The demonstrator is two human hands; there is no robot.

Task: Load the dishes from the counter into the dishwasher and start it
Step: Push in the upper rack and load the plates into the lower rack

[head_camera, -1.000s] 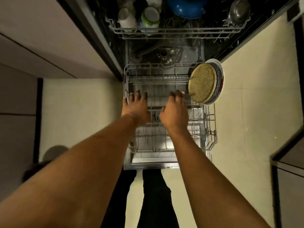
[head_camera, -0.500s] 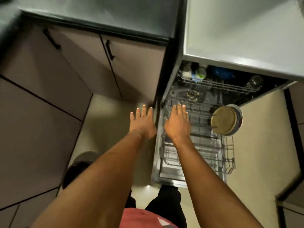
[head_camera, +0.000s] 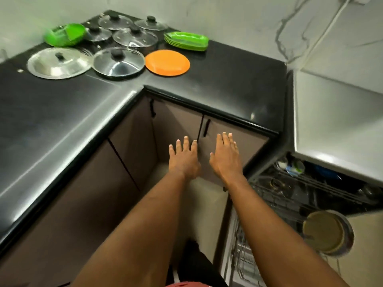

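Well ahead of our left hand (head_camera: pixel 183 160) and right hand (head_camera: pixel 224 160), both spread flat and holding nothing, the orange plate (head_camera: pixel 167 62) lies on the bench (head_camera: pixel 238 83).

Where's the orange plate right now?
Head view, upper centre: the orange plate lies flat on the black counter, just right of a glass lid and in front of the green plate stack, well left of the open dishwasher.

Soft, fairly bright light falls from overhead, streaking pale glare along the black tabletop (head_camera: pixel 62 121) and glinting off the glass lids (head_camera: pixel 118 62). The dishwasher (head_camera: pixel 300 193) interior sits in deep shadow. Motion blur smears everything slightly, and the straight edges bow at the borders.
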